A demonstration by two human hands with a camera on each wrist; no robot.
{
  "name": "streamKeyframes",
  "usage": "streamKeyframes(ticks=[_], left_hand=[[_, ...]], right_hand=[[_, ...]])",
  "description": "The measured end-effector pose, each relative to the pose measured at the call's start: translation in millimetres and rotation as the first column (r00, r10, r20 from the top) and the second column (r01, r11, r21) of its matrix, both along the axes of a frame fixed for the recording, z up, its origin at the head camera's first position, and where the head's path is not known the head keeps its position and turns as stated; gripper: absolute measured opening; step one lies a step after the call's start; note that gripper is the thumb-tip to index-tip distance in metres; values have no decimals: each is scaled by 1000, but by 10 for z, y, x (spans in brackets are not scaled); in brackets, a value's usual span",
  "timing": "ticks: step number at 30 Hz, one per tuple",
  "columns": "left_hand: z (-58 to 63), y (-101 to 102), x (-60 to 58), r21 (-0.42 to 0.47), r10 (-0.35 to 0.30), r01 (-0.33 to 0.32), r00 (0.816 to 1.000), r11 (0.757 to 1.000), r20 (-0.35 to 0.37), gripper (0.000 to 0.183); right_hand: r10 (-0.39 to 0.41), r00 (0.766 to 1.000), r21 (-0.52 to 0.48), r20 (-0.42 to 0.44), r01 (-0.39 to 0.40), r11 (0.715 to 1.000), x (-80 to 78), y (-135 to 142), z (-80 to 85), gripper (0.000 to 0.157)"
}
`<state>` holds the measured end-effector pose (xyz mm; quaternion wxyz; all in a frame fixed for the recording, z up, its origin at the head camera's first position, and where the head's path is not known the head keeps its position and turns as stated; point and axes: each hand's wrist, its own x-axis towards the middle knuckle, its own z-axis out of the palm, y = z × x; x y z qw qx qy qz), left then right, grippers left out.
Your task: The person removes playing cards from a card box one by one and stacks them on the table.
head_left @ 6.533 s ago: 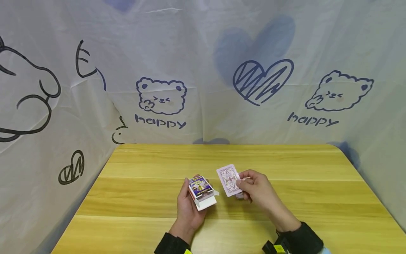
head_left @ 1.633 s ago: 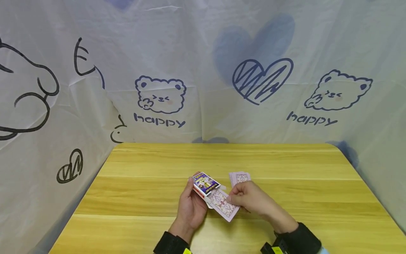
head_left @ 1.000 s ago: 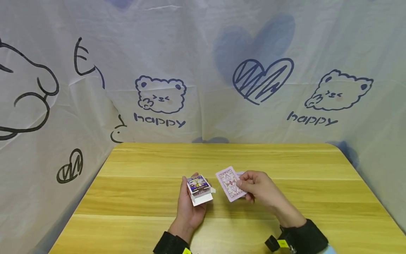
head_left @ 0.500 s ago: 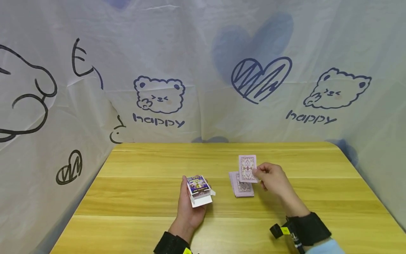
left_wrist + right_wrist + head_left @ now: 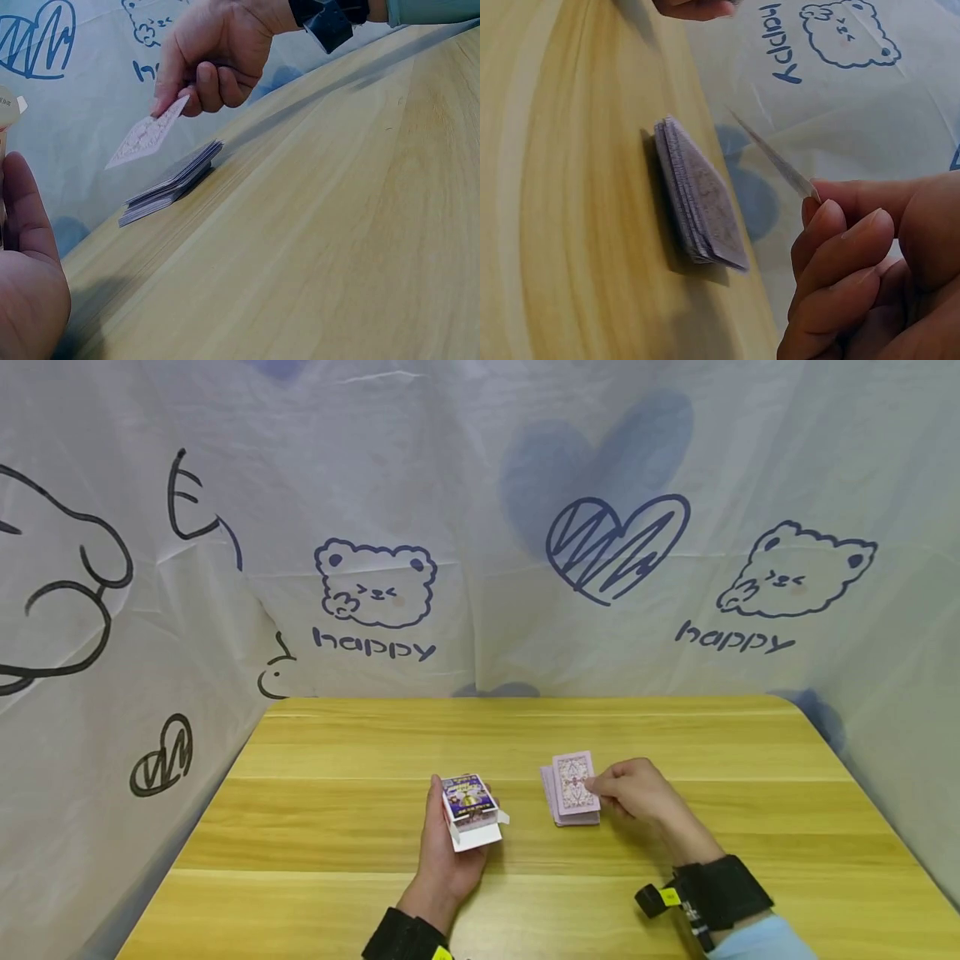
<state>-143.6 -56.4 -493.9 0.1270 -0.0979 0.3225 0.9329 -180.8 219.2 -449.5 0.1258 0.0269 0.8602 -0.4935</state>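
Observation:
My left hand (image 5: 450,860) holds an open card box (image 5: 468,797) with a purple printed front, its white flap hanging toward me. Inside the box's mouth, card edges seem to show. Between thumb and fingers, my right hand (image 5: 637,793) pinches a playing card (image 5: 573,781) with a pink patterned back. That card hovers just above a stack of cards (image 5: 697,195) lying on the table. Both wrist views show a gap between the held card (image 5: 146,139) and the stack (image 5: 169,187). The stack's edges are slightly uneven.
The wooden table (image 5: 337,827) extends around both hands. Behind it hangs a pale cloth (image 5: 487,610) with bear and heart drawings, which also closes off the left and right sides.
My right hand drew a card out of the box, carried it right past the stack, then lowered it back over the stack. My left hand with the box has barely moved lately.

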Motion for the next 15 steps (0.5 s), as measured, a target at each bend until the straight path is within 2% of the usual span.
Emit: streamKeyframes(ticks=[8, 11, 15], left_hand=[[12, -4, -1, 25, -5, 6, 1000, 1000, -20, 87], [16, -2, 1, 26, -10, 10, 999, 1000, -32, 85], [27, 2, 1, 29, -16, 18, 999, 999, -45, 82]], right_hand=[[-61, 998, 33, 21, 60, 998, -39, -64, -156, 31], [-75, 997, 97, 14, 74, 993, -36, -87, -204, 34], [-57, 998, 200, -40, 64, 978, -37, -110, -243, 33]])
